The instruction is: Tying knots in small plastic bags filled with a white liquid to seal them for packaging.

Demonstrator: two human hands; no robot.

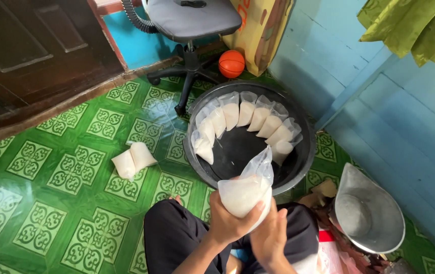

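Seen from the head camera, a clear plastic bag of white grains (245,190) is held upright above the near rim of a black basin (298,167). The left hand (230,220) is wrapped tightly round it, and the fingers of the right hand (270,238) are pressed against its lower side. Filled bags (248,119) are lined along the basin's far wall; two more (133,160) lie on the green floor.

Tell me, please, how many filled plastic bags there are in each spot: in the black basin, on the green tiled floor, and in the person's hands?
Bags leaning in the black basin: 9, such as this one
Bags on the tiled floor: 2
Bag held in both hands, left hand, right hand: 1
Total: 12
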